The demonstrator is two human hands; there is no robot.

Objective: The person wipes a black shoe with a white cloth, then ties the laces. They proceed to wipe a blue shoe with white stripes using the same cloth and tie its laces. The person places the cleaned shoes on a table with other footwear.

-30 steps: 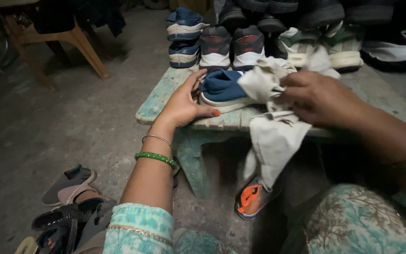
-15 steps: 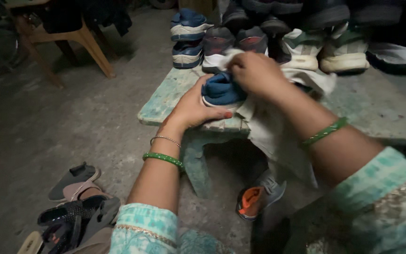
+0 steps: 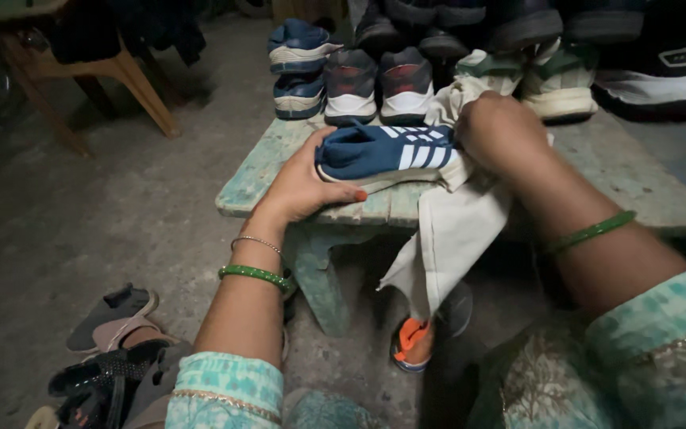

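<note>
A blue sneaker with white stripes (image 3: 387, 151) lies on its side on a worn green wooden bench (image 3: 263, 171). My left hand (image 3: 303, 187) grips the sneaker's toe end and presses it to the bench. My right hand (image 3: 502, 135) is closed on a pale cloth (image 3: 454, 230) at the shoe's heel end. The cloth hangs down over the front edge of the bench.
Several pairs of sneakers (image 3: 379, 83) stand in rows behind the bench. A wooden chair (image 3: 81, 71) stands at the far left. Sandals (image 3: 109, 349) lie on the concrete floor at lower left. An orange and blue shoe (image 3: 410, 342) lies under the bench.
The right hand has moved from the shoe's toe area to its heel end with the cloth, uncovering the striped side. The left hand stays on the toe.
</note>
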